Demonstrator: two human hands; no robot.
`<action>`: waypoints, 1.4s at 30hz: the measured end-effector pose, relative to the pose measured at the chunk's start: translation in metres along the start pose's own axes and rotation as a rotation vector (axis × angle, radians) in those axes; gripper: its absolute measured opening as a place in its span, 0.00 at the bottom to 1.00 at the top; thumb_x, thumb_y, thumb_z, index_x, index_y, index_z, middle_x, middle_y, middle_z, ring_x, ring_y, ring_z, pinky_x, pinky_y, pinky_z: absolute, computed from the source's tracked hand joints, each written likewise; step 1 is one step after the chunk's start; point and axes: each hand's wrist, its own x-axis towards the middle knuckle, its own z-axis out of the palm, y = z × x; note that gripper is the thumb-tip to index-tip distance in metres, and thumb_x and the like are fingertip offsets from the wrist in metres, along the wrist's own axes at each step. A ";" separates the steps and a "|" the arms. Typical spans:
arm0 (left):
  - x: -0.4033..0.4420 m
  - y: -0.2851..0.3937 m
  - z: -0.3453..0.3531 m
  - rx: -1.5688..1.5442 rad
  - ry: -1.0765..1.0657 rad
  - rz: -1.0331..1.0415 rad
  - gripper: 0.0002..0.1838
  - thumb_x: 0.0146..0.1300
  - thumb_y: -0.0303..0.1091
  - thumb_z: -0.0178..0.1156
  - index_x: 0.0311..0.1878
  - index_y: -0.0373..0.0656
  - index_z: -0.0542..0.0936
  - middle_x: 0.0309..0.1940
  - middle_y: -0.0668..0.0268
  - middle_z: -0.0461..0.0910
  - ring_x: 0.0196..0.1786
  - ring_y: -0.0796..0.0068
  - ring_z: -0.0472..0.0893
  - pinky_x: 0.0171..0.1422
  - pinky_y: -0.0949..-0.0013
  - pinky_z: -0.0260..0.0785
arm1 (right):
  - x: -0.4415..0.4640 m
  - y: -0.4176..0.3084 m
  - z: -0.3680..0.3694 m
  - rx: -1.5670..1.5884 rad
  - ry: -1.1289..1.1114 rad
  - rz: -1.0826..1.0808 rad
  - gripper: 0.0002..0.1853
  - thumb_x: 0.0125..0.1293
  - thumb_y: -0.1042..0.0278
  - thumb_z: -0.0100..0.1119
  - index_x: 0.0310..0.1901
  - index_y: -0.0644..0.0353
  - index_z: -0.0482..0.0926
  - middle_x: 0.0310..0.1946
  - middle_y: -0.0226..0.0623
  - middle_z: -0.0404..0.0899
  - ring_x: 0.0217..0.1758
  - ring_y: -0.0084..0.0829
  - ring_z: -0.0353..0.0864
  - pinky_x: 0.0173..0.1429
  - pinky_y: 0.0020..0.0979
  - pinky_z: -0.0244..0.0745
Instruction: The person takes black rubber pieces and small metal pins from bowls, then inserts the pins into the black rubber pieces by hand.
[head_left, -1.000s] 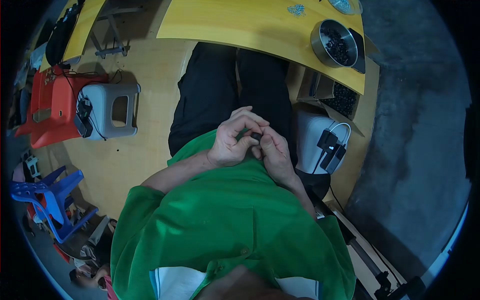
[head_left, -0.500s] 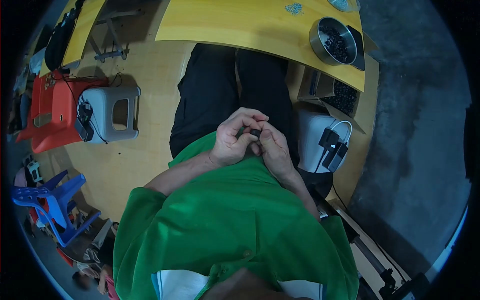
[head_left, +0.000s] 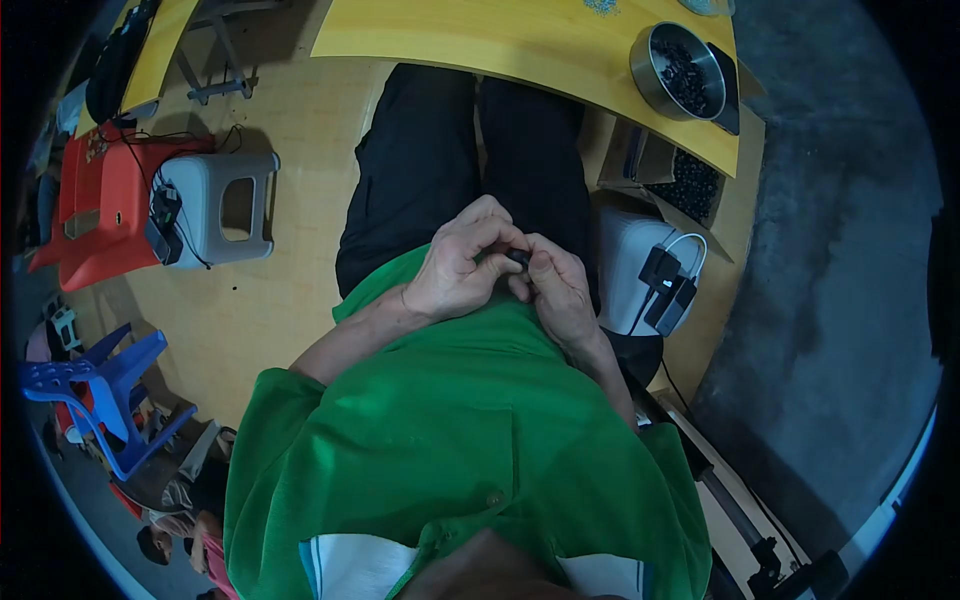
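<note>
Both hands meet over my lap, above the green shirt's hem. A small black piece (head_left: 518, 257) shows between their fingertips. My left hand (head_left: 462, 262) has its thumb and fingers closed on the piece from the left. From the right, my right hand (head_left: 562, 287) pinches it too, with the thumb beside it. The fingers partly hide the piece, so its full shape cannot be seen. Past my knees, a metal bowl (head_left: 643, 72) of small black pieces stands on the yellow table (head_left: 440, 32), beside a dark flat object (head_left: 733, 105).
Small pale-blue pieces (head_left: 602, 6) lie at the table's far edge. A box of black pieces (head_left: 690, 190) sits under the table. Right of me is a grey stool (head_left: 622, 262) with black adapters (head_left: 665, 290). Red, grey and blue plastic seats stand left; people are at the lower left.
The view has shifted slightly, with the table higher in frame. Both hands stay together at the black piece, and my left hand's fingers have changed their bend a little.
</note>
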 end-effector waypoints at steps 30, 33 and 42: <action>-0.008 -0.010 0.011 -0.008 0.096 -0.018 0.07 0.48 0.17 0.61 0.31 0.36 0.75 0.24 0.60 0.77 0.26 0.72 0.79 0.28 0.73 0.69 | -0.010 -0.012 0.010 -0.488 0.322 -0.224 0.04 0.56 0.81 0.57 0.28 0.66 0.73 0.22 0.35 0.69 0.22 0.25 0.69 0.26 0.23 0.63; -0.008 -0.007 0.010 0.048 0.087 0.051 0.07 0.48 0.17 0.61 0.31 0.36 0.75 0.24 0.60 0.77 0.26 0.70 0.79 0.27 0.73 0.69 | -0.011 -0.014 0.011 -0.552 0.333 -0.293 0.04 0.54 0.83 0.58 0.26 0.66 0.73 0.21 0.35 0.69 0.21 0.24 0.69 0.25 0.23 0.62; -0.010 -0.007 0.015 0.102 -0.015 0.061 0.07 0.47 0.17 0.61 0.29 0.36 0.74 0.23 0.60 0.75 0.23 0.70 0.78 0.23 0.72 0.68 | -0.017 -0.018 0.000 -0.613 0.206 -0.231 0.04 0.53 0.84 0.57 0.26 0.66 0.72 0.20 0.34 0.69 0.20 0.23 0.68 0.24 0.24 0.61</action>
